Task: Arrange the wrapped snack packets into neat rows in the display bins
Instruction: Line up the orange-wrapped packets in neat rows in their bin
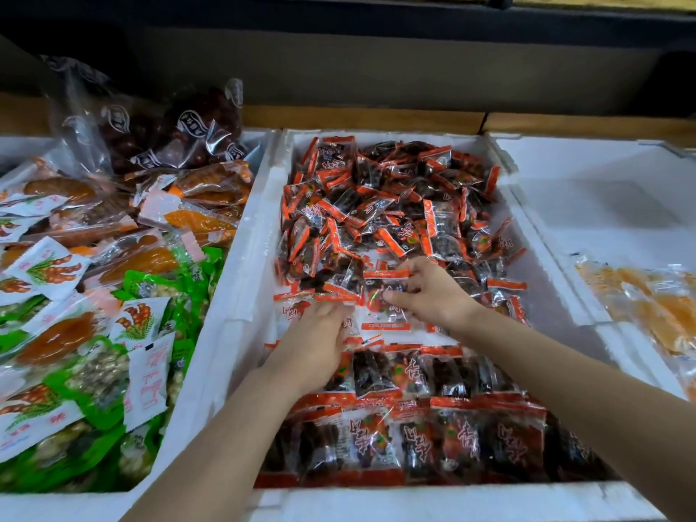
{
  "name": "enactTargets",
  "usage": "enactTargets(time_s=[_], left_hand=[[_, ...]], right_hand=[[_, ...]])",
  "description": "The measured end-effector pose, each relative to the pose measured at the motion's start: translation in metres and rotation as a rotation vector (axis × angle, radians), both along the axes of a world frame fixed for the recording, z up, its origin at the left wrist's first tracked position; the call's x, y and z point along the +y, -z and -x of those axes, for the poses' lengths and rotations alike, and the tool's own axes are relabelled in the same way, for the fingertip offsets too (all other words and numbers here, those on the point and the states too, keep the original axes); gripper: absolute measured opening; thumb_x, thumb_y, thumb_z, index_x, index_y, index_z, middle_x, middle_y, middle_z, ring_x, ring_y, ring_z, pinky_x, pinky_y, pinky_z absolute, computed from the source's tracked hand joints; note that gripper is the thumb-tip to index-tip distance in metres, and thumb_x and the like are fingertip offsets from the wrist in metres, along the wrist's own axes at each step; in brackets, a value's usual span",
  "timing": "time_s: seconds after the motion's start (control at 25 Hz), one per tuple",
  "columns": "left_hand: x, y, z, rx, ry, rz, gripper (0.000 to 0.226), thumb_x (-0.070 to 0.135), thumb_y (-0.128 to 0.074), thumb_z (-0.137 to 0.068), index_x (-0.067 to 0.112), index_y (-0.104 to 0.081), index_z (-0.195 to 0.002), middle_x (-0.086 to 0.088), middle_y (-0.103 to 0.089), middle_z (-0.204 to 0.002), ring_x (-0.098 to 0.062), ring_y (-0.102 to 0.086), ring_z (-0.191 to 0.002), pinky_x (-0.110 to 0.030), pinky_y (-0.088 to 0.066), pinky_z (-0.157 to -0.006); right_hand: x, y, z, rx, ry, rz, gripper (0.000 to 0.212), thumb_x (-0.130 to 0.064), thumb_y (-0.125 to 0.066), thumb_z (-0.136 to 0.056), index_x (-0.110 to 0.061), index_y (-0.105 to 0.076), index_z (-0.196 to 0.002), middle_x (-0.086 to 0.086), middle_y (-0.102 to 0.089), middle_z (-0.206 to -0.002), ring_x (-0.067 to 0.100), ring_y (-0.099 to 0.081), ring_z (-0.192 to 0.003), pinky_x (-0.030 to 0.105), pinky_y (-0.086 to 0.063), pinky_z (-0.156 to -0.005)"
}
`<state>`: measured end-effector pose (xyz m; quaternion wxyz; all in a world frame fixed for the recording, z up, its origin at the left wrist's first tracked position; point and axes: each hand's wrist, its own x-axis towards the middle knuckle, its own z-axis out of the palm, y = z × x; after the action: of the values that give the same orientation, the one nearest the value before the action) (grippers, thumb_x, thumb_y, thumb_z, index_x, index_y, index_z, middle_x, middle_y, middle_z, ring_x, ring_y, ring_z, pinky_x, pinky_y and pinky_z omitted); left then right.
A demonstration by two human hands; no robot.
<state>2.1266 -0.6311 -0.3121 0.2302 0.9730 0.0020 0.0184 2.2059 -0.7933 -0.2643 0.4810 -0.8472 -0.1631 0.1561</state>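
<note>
Snack packets [376, 220] filled the white foam bin [241, 276] as my right hand [429, 295] pinched one packet [376, 314] and my left hand [316, 337] lay flat, fingers straight, on others beside it.

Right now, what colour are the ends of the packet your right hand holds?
The packet has orange-red ends; head view.

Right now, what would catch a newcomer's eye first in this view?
The middle white bin stands out, heaped at the back with loose red-edged packets and lined with neat rows in front. Over it the right hand pinches one packet while the left hand rests flat beside it.
</note>
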Motion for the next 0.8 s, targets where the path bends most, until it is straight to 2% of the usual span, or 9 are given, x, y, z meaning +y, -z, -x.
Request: enactTargets(time_s=[0.08,0.16,0.28,0.36,0.48,0.56,0.64,0.72,0.8], left_hand=[[0.007,0.006,0.002,0.042,0.04,-0.082,0.066,-0.008,-0.04,-0.094,0.026,-0.028,-0.149,0.001,-0.024,-0.157,-0.017,-0.015,-0.146,-0.033,-0.015,-0.119],[0.008,0.0,0.005,0.026,0.016,-0.124,0.082,-0.019,-0.04,-0.085,0.033,-0.029,-0.148,0.003,-0.018,-0.159,-0.017,-0.009,-0.148,-0.037,-0.016,-0.12],[0.003,-0.008,0.007,0.028,-0.016,-0.221,0.084,-0.02,-0.044,-0.081,0.03,-0.031,-0.147,0.002,-0.018,-0.159,-0.02,-0.009,-0.148,-0.038,-0.022,-0.118],[0.003,-0.011,0.008,0.016,-0.036,-0.264,0.079,-0.016,-0.046,-0.082,0.028,-0.031,-0.146,0.001,-0.025,-0.157,-0.021,-0.018,-0.145,-0.037,-0.03,-0.113],[0.002,-0.01,0.012,0.007,-0.121,-0.244,0.065,-0.006,-0.044,-0.089,0.024,-0.03,-0.145,-0.003,-0.037,-0.147,-0.023,-0.033,-0.134,-0.037,-0.04,-0.1],[0.002,-0.007,0.012,-0.003,-0.148,-0.206,0.048,0.012,-0.041,-0.098,0.024,-0.03,-0.143,-0.003,-0.039,-0.143,-0.024,-0.036,-0.129,-0.038,-0.043,-0.095],[0.002,-0.001,0.01,-0.022,-0.169,-0.158,0.044,0.027,-0.043,-0.1,0.023,-0.029,-0.141,-0.003,-0.039,-0.142,-0.023,-0.037,-0.128,-0.038,-0.041,-0.1],[0.003,0.003,0.007,-0.03,-0.208,-0.098,0.051,0.032,-0.049,-0.097,0.02,-0.029,-0.142,-0.003,-0.038,-0.144,-0.021,-0.036,-0.132,-0.038,-0.036,-0.108],[0.004,0.006,0.006,-0.043,-0.228,-0.098,0.052,0.034,-0.05,-0.097,0.018,-0.029,-0.143,-0.002,-0.037,-0.146,-0.02,-0.033,-0.135,-0.037,-0.03,-0.112]], right_hand=[[0.009,0.011,-0.006,-0.057,-0.012,0.134,0.041,-0.018,-0.063,-0.089,-0.016,-0.039,-0.122,-0.005,-0.047,-0.085,0.011,-0.056,-0.068,0.022,-0.051,-0.06],[0.017,0.019,-0.011,-0.044,-0.016,0.154,0.045,-0.019,-0.063,-0.089,-0.015,-0.039,-0.127,-0.001,-0.047,-0.088,0.017,-0.059,-0.079,0.03,-0.055,-0.073],[0.022,0.023,-0.016,-0.045,-0.037,0.187,0.05,-0.019,-0.062,-0.089,-0.013,-0.037,-0.132,-0.002,-0.045,-0.085,0.012,-0.054,-0.07,0.018,-0.044,-0.057],[0.023,0.02,-0.017,-0.085,-0.049,0.222,0.049,-0.018,-0.06,-0.091,-0.014,-0.035,-0.133,0.001,-0.048,-0.087,0.012,-0.051,-0.068,0.02,-0.042,-0.057],[0.028,0.018,-0.021,-0.137,-0.019,0.21,0.045,-0.013,-0.058,-0.092,-0.014,-0.034,-0.13,-0.001,-0.049,-0.084,0.02,-0.054,-0.069,0.036,-0.051,-0.066],[0.032,0.018,-0.022,-0.181,-0.033,0.241,0.043,-0.01,-0.055,-0.094,-0.014,-0.033,-0.13,0.0,-0.05,-0.079,0.022,-0.053,-0.066,0.039,-0.05,-0.062],[0.035,0.017,-0.024,-0.183,-0.025,0.205,0.041,-0.01,-0.051,-0.095,-0.012,-0.031,-0.132,0.002,-0.052,-0.08,0.02,-0.053,-0.061,0.033,-0.047,-0.056],[0.033,0.01,-0.024,-0.141,0.03,0.111,0.04,-0.014,-0.049,-0.097,-0.012,-0.032,-0.133,0.001,-0.049,-0.089,0.013,-0.056,-0.065,0.027,-0.048,-0.054],[0.026,0.006,-0.023,-0.124,-0.008,0.122,0.039,-0.017,-0.051,-0.096,-0.013,-0.036,-0.132,-0.001,-0.05,-0.093,0.009,-0.057,-0.066,0.016,-0.044,-0.047]])
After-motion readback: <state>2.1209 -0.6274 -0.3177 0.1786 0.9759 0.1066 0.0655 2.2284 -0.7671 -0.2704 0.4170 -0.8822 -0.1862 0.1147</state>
